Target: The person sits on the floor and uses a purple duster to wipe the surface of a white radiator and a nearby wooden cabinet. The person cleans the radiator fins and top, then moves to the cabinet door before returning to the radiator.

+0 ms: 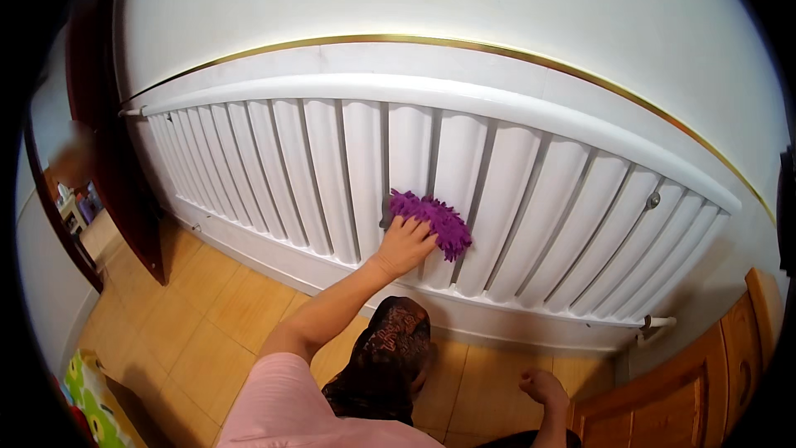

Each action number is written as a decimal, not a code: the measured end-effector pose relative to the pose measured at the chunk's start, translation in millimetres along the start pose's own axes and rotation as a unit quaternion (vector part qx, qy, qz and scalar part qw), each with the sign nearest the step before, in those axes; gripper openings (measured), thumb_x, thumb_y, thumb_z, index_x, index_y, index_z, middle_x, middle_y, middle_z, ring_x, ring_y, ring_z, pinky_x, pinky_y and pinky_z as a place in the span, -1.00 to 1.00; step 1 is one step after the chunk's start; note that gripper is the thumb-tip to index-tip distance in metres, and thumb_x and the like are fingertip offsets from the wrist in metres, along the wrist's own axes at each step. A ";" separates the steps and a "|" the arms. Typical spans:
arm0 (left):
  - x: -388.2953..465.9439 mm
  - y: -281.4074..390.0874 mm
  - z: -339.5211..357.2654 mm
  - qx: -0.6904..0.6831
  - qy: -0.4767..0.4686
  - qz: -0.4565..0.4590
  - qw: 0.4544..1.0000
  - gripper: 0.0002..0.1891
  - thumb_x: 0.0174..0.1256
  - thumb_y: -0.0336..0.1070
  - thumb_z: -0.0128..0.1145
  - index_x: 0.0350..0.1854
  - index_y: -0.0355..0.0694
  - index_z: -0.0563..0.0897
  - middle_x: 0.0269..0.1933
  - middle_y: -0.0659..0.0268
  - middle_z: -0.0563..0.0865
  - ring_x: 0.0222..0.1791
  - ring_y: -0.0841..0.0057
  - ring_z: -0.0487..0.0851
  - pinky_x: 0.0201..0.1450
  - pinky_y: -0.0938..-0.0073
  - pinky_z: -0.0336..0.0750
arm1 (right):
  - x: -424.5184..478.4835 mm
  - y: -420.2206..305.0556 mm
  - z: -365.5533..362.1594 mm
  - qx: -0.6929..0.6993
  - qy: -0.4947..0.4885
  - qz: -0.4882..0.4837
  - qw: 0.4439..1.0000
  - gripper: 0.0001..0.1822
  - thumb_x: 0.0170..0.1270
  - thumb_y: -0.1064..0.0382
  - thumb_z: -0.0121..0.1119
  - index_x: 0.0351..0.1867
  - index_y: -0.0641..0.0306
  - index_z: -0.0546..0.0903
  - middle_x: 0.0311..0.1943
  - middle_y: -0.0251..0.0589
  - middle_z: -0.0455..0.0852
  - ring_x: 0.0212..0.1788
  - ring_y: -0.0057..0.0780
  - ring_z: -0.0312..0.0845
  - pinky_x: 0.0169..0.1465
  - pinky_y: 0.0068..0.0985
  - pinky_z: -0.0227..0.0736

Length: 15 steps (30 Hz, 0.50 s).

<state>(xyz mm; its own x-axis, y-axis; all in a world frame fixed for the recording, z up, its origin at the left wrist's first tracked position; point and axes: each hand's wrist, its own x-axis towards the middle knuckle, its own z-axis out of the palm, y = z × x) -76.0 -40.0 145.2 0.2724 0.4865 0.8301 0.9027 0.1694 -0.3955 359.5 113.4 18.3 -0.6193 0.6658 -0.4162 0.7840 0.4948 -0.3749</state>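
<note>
My left hand (407,246) grips a purple chenille cleaning mitt or cloth (438,221) and presses it against the vertical columns of a white radiator (364,180), a little right of its middle. The fingers lie over the mitt's lower left part, and the palm side is hidden. Down at the right, my right hand (544,386) hangs away from the radiator, its fingers curled in, with nothing visible in it.
A wooden cabinet (671,398) stands at the lower right. A dark red door (118,168) stands ajar at the left. A pipe (659,322) leaves the radiator's lower right end. A green patterned fabric (93,398) lies at the lower left above the tiled floor (205,348).
</note>
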 end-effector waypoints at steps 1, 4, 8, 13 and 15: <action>5.1 -8.9 -8.4 0.012 -0.003 0.000 1.000 -0.75 0.06 -0.27 0.24 -0.17 -0.07 0.64 -0.01 0.26 0.62 0.01 0.28 0.53 -0.03 0.15 0.35 | -3.5 -5.5 -2.1 0.004 0.001 0.008 1.000 -0.55 0.23 0.09 0.23 0.13 0.17 0.70 0.10 0.05 0.72 0.17 -0.05 0.63 0.24 -0.26 0.50; 43.5 -42.9 -22.8 0.054 0.042 0.003 0.998 -0.71 0.00 -0.26 0.28 -0.17 -0.09 0.61 -0.03 0.26 0.60 0.01 0.26 0.50 0.05 0.07 0.31 | 7.1 7.0 6.6 -0.017 0.018 0.008 1.000 -0.56 0.20 0.09 0.27 0.10 0.14 0.72 0.01 0.01 0.77 0.08 -0.10 0.69 0.17 -0.28 0.55; 109.0 -81.6 -52.7 0.102 0.144 -0.074 0.982 -0.64 -0.02 -0.28 0.38 -0.12 -0.09 0.60 0.07 0.19 0.54 0.10 0.17 0.45 0.07 0.05 0.29 | 10.8 -0.3 5.3 -0.038 0.016 0.025 0.999 -0.56 0.16 0.07 0.32 0.08 0.13 0.73 -0.03 -0.01 0.79 0.05 -0.12 0.71 0.14 -0.29 0.57; 77.5 -71.4 -39.1 0.055 0.131 -0.151 0.978 -0.59 -0.04 -0.32 0.40 -0.08 -0.15 0.59 0.00 0.12 0.51 0.02 0.09 0.46 -0.01 0.03 0.31 | 9.1 -16.3 0.4 -0.037 -0.023 0.017 0.999 -0.54 0.23 0.09 0.23 0.16 0.12 0.69 0.09 0.04 0.74 0.14 -0.07 0.66 0.22 -0.26 0.52; 25.3 -50.0 -17.6 0.037 0.089 -0.185 0.978 -0.52 -0.05 -0.31 0.41 0.01 -0.16 0.59 0.04 0.08 0.52 0.06 0.03 0.47 0.01 -0.02 0.33 | 11.4 -15.7 4.1 -0.031 -0.018 0.012 0.999 -0.54 0.21 0.08 0.26 0.13 0.12 0.71 0.05 0.02 0.76 0.11 -0.09 0.68 0.20 -0.27 0.54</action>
<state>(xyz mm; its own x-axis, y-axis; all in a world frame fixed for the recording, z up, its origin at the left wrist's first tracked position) -108.4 -51.3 192.8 -0.0077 0.2244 0.9745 0.9254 0.3708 -0.0781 340.0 110.8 16.1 -0.6005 0.6576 -0.4550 0.7991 0.5135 -0.3126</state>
